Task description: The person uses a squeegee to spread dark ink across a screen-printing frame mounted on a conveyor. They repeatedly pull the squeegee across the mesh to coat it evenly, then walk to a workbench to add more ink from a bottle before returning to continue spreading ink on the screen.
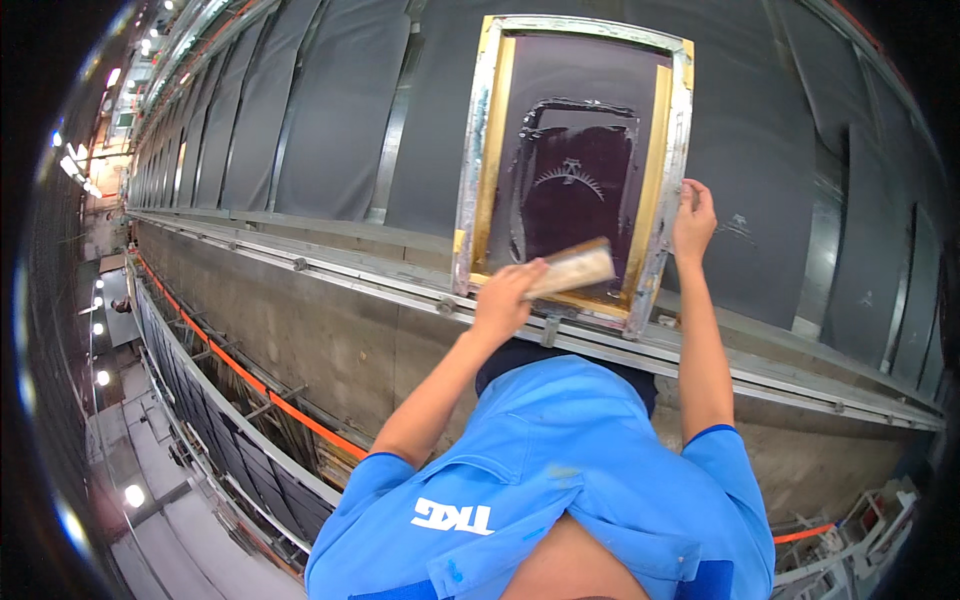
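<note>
- The left hand [505, 300] is closed around the left end of a squeegee [575, 272], with its fingers along the top.
- The squeegee lies over the near part of a screen frame [588, 30], slanted so that its right end points away from the person; it is blurred, and I cannot tell whether its edge meets the mesh [590, 75].
- The right hand [692, 225] is at the outside of the frame's right side, fingers bent against the edge; I cannot tell whether it clamps the frame or only rests there.
- The frame is pale, stained metal, taller than wide, and lies on a grey sheet [770, 150], its near end by the rail [380, 275].
- Yellow tape [655, 150] runs inside the frame's sides and near end.
- Dark, glossy ink [575, 225] covers the near and middle mesh, with a pale curved motif [568, 182] in it.
- Right of the frame, beyond the right hand, a faint pale print [738, 225] shows on the sheet.
- More grey sheets [330, 110] lie in a row to the left.
- The person wears a blue shirt [600, 430] with short sleeves.
- An orange strip [320, 430] runs along the far side of the aisle [350, 350], at lower left.
</note>
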Demonstrator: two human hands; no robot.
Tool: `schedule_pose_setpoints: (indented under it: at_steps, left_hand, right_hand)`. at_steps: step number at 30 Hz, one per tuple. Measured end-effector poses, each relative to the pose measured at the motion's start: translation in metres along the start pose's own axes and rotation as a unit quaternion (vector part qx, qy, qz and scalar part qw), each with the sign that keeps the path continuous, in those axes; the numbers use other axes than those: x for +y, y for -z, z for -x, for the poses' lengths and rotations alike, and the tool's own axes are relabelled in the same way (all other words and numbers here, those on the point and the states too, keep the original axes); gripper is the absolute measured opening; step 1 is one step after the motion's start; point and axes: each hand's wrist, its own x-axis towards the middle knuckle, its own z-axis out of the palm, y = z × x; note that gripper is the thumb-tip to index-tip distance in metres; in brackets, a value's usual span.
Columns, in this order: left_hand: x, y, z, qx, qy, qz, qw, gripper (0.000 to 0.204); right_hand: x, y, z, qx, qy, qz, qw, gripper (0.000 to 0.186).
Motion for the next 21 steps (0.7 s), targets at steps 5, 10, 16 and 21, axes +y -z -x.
schedule_pose_setpoints:
  at_steps: [5, 10, 16, 21]
  left_hand:
    - [-0.08, 0.06, 0.033, 0.169, 0.135, 0.062, 0.974, 0.037]
    - [-0.126, 0.052, 0.035, 0.244, 0.194, 0.028, 0.95, 0.035]
    - [-0.093, 0.049, 0.005, 0.119, 0.161, 0.176, 0.964, 0.034]
    - [-0.131, 0.103, -0.054, -0.09, 0.115, 0.137, 0.98, 0.036]
  right_hand:
    - [-0.031, -0.062, 0.035, 0.023, 0.033, -0.057, 0.998, 0.024]
    - [-0.057, -0.097, 0.049, 0.005, 0.007, -0.035, 0.999, 0.022]
    - [-0.059, -0.112, 0.048, 0.01, 0.022, -0.052, 0.998, 0.021]
    - [-0.06, -0.119, 0.049, 0.001, -0.01, -0.029, 1.0, 0.02]
